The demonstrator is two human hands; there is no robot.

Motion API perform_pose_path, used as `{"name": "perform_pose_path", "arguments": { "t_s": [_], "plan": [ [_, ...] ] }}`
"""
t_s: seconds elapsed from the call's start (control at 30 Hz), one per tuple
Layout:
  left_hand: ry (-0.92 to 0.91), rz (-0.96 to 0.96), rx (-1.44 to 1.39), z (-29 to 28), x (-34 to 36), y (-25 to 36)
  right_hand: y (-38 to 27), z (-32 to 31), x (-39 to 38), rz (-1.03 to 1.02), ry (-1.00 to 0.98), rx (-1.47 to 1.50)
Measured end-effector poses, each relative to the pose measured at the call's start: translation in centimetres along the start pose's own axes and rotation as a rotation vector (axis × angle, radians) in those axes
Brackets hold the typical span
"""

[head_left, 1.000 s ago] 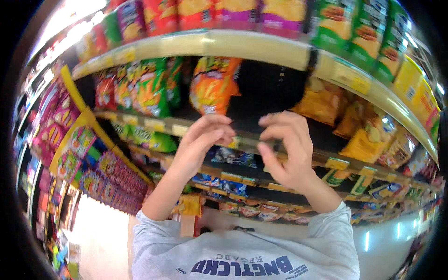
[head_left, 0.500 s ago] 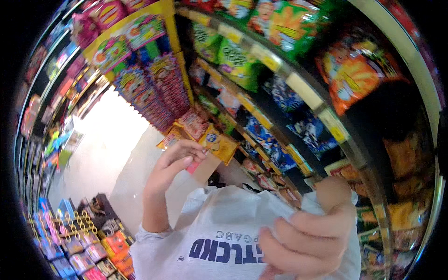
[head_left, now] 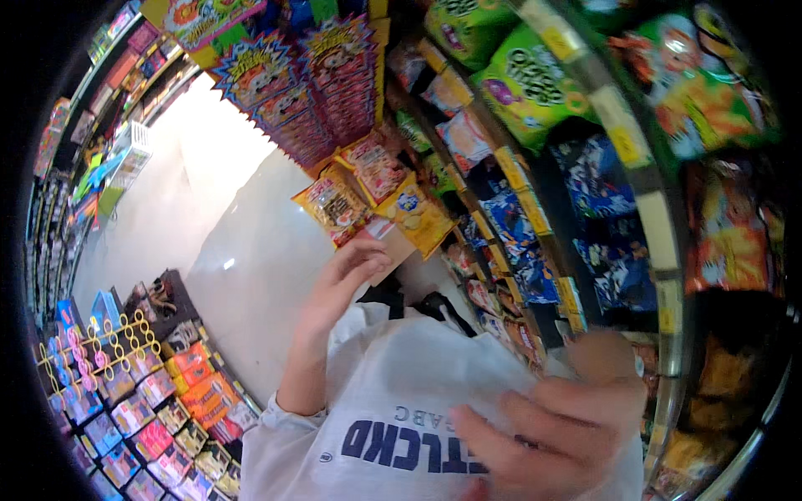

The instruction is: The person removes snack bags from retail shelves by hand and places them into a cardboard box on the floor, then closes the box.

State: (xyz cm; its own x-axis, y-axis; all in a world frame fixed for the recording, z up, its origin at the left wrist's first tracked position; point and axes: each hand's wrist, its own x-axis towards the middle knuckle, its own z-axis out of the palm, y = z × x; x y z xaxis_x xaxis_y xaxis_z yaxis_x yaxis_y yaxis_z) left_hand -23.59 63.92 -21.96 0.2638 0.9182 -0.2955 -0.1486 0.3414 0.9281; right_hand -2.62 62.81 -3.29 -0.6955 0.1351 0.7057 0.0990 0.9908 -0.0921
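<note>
Loosely bent, my left hand [head_left: 355,271] reaches out from the middle, thumb and fingertips close together. The fingertips meet a tan cardboard piece [head_left: 399,257]; whether they grip it is hard to make out. Just beyond sit a yellow snack packet [head_left: 422,219], a pink-and-red packet [head_left: 374,167] and a yellow-and-red packet [head_left: 336,204]. Closer in and blurred, my right hand [head_left: 560,426] hovers over the front of my white shirt [head_left: 376,392]. Its fingers are apart and nothing shows in them.
Curving up on the right, shelves with yellow price tags [head_left: 628,138] hold green [head_left: 535,83] and blue snack bags [head_left: 606,263]. A card display [head_left: 326,92] of pink-and-blue packets hangs ahead. Pale floor [head_left: 225,242] lies left, past a rack of small packs [head_left: 159,434] with yellow rings.
The view has swung, so the display, shelves and packets sit higher and farther right. My left hand appears up and to the right, still beside the cardboard. My right hand remains low.
</note>
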Motion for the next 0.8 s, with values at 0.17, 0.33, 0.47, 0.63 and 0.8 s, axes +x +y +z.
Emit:
{"name": "perform_pose_path", "arguments": {
  "t_s": [0.17, 0.33, 0.47, 0.63, 0.8],
  "plan": [
    [-0.041, -0.185, -0.051, -2.3, 6.4, -9.3, 5.2, 2.8, -1.8, 0.152, -0.295, 0.09],
    [0.085, -0.448, 0.008, -4.9, 13.2, -21.5, 10.6, 7.8, -2.1, 0.313, -0.358, 0.364],
    [0.147, -0.59, 0.045, -6.2, 17.2, -29.7, 13.1, 10.1, -6.2, 0.345, -0.297, 0.576],
    [0.134, -0.678, 0.102, -6.2, 19.0, -37.4, 14.0, 14.6, -14.8, 0.604, -0.317, 0.708],
    [0.075, -0.578, -0.192, -2.9, 20.4, -34.6, 15.0, 26.9, -32.4, 1.347, -0.451, 0.38]
  ]
}}
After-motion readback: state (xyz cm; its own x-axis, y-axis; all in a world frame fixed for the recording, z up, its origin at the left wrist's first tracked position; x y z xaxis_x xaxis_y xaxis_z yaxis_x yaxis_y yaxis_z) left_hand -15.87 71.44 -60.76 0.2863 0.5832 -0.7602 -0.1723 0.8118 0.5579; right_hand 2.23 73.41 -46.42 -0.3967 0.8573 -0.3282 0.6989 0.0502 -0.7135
